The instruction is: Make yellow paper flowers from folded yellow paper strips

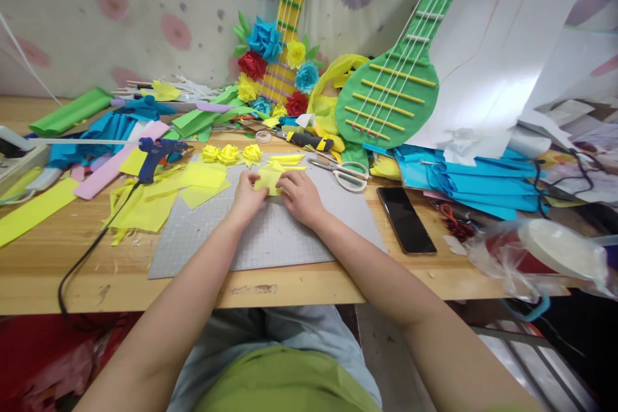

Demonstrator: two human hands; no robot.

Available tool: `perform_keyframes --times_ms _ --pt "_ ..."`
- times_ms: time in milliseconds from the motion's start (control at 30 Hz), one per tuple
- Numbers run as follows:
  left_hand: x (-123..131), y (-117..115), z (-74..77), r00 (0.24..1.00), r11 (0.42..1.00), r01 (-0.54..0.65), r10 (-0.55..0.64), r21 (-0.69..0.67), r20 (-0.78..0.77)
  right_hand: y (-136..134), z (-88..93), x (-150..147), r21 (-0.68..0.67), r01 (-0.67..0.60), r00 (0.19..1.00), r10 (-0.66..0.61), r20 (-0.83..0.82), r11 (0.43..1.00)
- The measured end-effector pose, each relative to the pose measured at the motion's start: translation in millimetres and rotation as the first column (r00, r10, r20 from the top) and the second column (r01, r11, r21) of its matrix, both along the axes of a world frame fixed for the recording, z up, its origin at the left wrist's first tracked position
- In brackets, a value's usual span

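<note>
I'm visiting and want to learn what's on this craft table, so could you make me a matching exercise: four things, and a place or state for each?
Things
1. Phone
2. Yellow paper piece
3. Glue gun
4. Scissors

Places and states
A. Blue, left of the grey mat
B. White-handled, at the mat's far right corner
C. Dark-screened, on bare wood right of the mat
D. Held between the left hand and right hand

Pairs: 1-C, 2-D, 3-A, 4-B
</note>
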State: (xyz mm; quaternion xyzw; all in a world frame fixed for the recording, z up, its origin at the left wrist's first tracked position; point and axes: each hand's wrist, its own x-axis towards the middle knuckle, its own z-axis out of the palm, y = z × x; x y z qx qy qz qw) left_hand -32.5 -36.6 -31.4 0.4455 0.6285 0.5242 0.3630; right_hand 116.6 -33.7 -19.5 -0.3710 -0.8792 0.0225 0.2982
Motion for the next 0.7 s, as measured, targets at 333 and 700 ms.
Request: perform_keyframes --times_ms 333,700 --pt "-7 -7 5.0 0.839 0.956 0.186 -0.035 0.226 -0.543 4 -0.5 7 -0.125 -0.019 0.998 0.026 0.058 0.992" --pt "-14 -11 10.3 0.602 0.963 0.267 -0.139 0.034 -0.787 10 -4.2 2 -0.447 0.064 0.975 -0.152 -0.164 0.892"
